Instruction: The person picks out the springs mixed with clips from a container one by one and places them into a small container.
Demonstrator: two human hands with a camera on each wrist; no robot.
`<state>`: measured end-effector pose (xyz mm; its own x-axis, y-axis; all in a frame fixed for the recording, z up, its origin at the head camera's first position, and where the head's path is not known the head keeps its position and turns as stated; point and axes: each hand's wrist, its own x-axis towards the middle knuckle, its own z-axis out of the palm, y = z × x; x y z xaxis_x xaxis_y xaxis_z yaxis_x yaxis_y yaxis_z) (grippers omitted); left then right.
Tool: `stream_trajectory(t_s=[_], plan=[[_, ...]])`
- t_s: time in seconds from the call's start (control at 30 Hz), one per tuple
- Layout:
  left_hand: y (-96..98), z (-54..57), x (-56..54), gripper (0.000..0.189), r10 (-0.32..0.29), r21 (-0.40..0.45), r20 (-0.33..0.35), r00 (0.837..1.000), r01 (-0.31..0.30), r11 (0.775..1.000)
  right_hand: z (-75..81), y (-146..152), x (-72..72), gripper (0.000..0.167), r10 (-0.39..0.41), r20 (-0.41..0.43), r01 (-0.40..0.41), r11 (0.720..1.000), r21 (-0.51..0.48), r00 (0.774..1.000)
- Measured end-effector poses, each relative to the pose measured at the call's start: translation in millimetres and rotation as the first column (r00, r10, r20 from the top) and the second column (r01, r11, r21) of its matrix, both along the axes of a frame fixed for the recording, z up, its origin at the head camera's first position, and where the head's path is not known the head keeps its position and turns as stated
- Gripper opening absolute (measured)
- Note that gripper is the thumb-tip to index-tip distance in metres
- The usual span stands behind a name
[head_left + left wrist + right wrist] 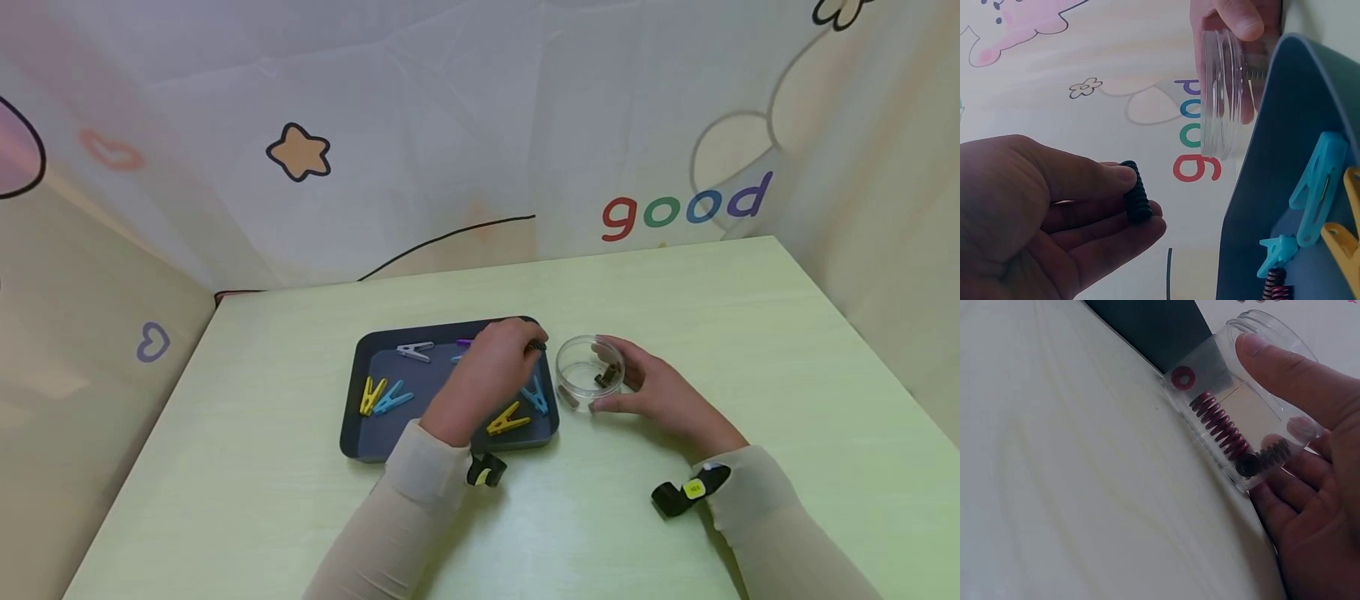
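Over the tray's right end, my left hand (491, 367) pinches a dark coil spring (1137, 192) between thumb and fingers. To the right of the tray, my right hand (660, 392) grips a clear round jar (573, 392) with its thumb on one side and fingers on the other. The jar stands on the table, and its mouth looks uncovered. Through its wall the right wrist view shows a red spring (1221, 425), a dark spring (1274, 454) and the ends of others. Part of the tray is hidden behind my left hand.
The dark grey tray (360, 446) holds clothespins: yellow (507, 419), blue (393, 398) and a pale grey one (414, 351), among others. Small springs (1274, 284) lie in it too. The tray's raised rim stands beside the jar. A printed curtain (450, 125) backs the table.
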<state>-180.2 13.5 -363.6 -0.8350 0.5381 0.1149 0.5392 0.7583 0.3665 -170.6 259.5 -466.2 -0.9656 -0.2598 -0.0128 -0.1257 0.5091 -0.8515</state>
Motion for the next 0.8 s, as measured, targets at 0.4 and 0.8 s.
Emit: stream_trajectory(t_s=[0.4,0.8], plan=[[5.3,-3.8,1.6,0.025,-0.021,0.031,-0.031,0.999,0.022,0.999,1.2,-1.1,0.7,0.092,0.005,-0.007,-0.005,1.0,-0.007,1.0],[12.8,-6.7,2.8,0.025,-0.043,0.012,-0.047,0.998,0.043,0.999,-0.1,-0.5,0.1,0.094,0.002,0.001,-0.002,1.0,-0.005,1.0]])
